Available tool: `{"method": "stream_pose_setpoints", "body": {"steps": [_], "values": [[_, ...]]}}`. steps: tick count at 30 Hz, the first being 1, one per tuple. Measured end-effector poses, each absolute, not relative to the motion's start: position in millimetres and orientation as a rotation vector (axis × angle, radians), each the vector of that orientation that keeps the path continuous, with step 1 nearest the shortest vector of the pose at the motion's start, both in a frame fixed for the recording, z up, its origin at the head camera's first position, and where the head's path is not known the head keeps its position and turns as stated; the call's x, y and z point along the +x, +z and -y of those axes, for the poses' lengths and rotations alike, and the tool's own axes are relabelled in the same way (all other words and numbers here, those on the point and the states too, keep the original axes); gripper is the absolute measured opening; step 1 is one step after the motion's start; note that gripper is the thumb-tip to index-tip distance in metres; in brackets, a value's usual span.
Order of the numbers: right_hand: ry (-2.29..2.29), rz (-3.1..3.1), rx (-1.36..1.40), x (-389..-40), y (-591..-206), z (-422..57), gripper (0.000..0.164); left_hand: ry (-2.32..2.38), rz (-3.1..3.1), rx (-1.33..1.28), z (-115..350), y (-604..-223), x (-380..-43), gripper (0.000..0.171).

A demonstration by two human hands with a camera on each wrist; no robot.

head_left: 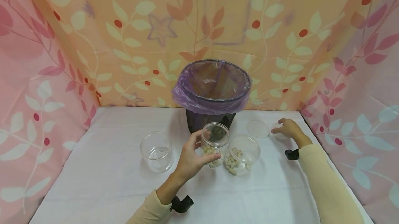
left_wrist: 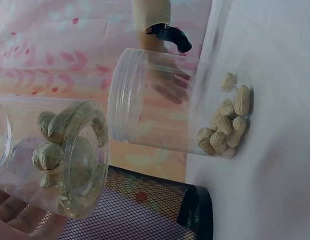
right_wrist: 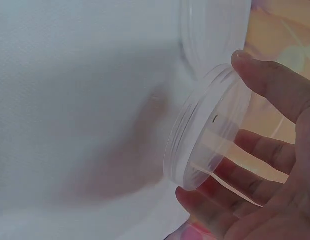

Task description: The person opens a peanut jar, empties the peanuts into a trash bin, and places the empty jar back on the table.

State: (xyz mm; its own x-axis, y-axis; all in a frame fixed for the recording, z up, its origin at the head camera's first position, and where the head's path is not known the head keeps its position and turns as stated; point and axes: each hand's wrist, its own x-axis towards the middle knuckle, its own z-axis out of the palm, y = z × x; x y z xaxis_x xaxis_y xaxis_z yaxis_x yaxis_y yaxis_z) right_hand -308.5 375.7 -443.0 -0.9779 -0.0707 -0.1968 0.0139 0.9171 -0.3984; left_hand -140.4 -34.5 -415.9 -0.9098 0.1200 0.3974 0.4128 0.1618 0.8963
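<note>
My left hand (head_left: 191, 160) grips a clear plastic jar (head_left: 215, 140) with peanuts in its lower part, held above the table. Just right of it, a second clear jar (head_left: 250, 151) stands uncapped on the table, peanuts (left_wrist: 222, 125) at its bottom. Out to the right, my right hand (head_left: 290, 128) holds a clear round lid (right_wrist: 207, 127) by its rim, thumb on one side and fingers on the other. The lid looks tilted in the right wrist view. Left of that hand, another clear lid (head_left: 258, 129) lies flat on the table.
A third clear jar (head_left: 156, 149), with no peanuts seen inside, stands on the left. Behind the jars is a black mesh bin (head_left: 197, 122) lined with a purple bag (head_left: 215, 107). Patterned cloth (head_left: 131, 44) encloses the white table (head_left: 103, 182) at the back and sides.
</note>
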Motion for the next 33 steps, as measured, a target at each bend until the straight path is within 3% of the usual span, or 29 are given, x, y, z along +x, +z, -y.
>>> {"method": "stream_pose_setpoints", "body": {"steps": [33], "values": [[-0.586, -2.814, 0.067, -305.3, -464.0, -374.2, 0.073, -1.803, 2.210, -0.530, 34.7, -418.7, -140.7, 0.073]]}}
